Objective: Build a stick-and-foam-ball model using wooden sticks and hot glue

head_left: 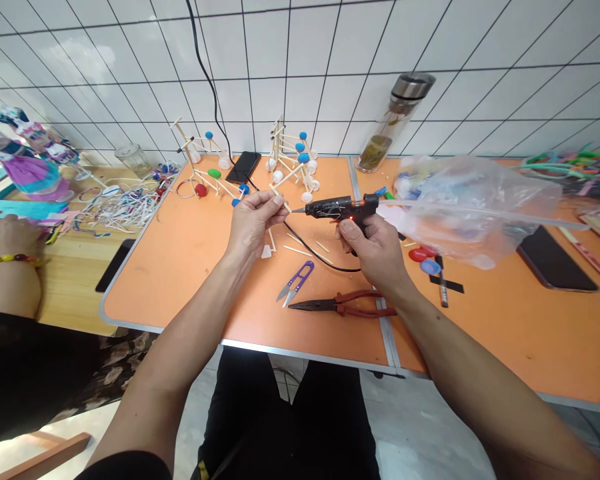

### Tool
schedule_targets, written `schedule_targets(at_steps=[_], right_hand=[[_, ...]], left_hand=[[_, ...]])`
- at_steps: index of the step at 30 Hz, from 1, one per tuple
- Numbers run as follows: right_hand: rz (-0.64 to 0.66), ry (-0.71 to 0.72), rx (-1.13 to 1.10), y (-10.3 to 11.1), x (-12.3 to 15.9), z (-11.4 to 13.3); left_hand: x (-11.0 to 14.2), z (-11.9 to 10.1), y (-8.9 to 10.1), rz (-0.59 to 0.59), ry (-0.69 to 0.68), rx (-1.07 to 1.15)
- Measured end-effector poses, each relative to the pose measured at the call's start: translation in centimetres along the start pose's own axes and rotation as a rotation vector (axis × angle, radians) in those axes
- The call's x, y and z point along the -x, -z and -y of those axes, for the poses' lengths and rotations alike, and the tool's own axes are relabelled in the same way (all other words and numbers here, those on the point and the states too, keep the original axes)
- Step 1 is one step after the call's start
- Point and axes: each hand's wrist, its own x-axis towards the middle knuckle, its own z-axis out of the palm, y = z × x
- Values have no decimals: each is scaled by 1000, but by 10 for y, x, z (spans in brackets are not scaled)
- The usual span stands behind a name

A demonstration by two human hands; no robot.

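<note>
Left-hand fingers (276, 200) pinch a thin wooden stick (282, 199), likely light and brittle; right-hand fingers (354, 233) clamp a glue gun (333, 207) by its pistol grip (361, 221).

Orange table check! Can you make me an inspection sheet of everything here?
Surface: orange table with metal edging.
Job's things: black hot glue gun, thin wooden stick, stick models with blue caps.
Clutter: purple thread snips, red-handled needle-nose pliers, plastic bag.
Grippers: left hand fingers pinch the stick; right hand grips the gun.
Cables: black cord lies across the table.
Surroundings: white tiled wall; co-worker's hand at the next table.
</note>
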Motion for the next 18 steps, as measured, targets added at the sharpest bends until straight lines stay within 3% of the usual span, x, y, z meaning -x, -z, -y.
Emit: schedule_targets(at_steps=[12, 15, 18], right_hand=[[4, -32, 27, 6, -9, -13], [-58, -119, 101, 11, -18, -26], [-38, -301, 70, 18, -26, -42]], left_hand=[[-3, -1, 2, -34, -2, -1], [-3, -1, 2, -39, 0, -13], [-5, -1, 4, -39, 2, -12]])
